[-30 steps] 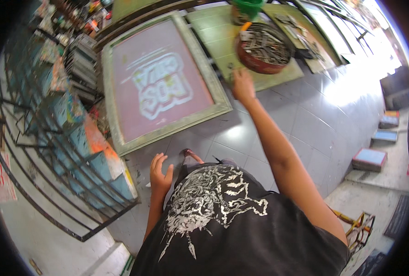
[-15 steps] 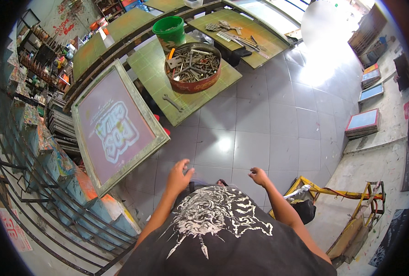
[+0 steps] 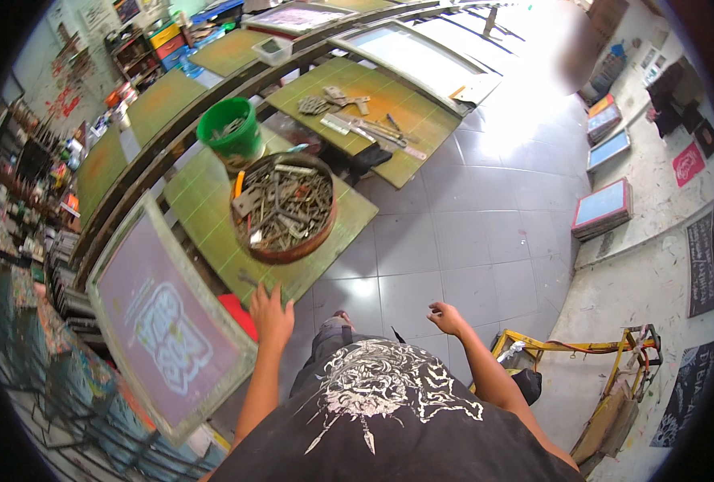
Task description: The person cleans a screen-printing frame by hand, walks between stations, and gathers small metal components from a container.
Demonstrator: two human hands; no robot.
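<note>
Wrench of slim, dull grey metal (image 3: pixel 246 277) is lying flat near the edge of a green worktop with pale grid lines (image 3: pixel 349 217). Its outline is looking blurred, so I cannot tell the shape of its ends. The bare left hand (image 3: pixel 272 316) is pointing just beside it; its grip is standing wide, and I cannot tell whether the fingers are touching the metal. The bare right hand (image 3: pixel 448 319) is hanging well apart, fingers bending; what its grip is holding, if anything, I cannot tell.
</note>
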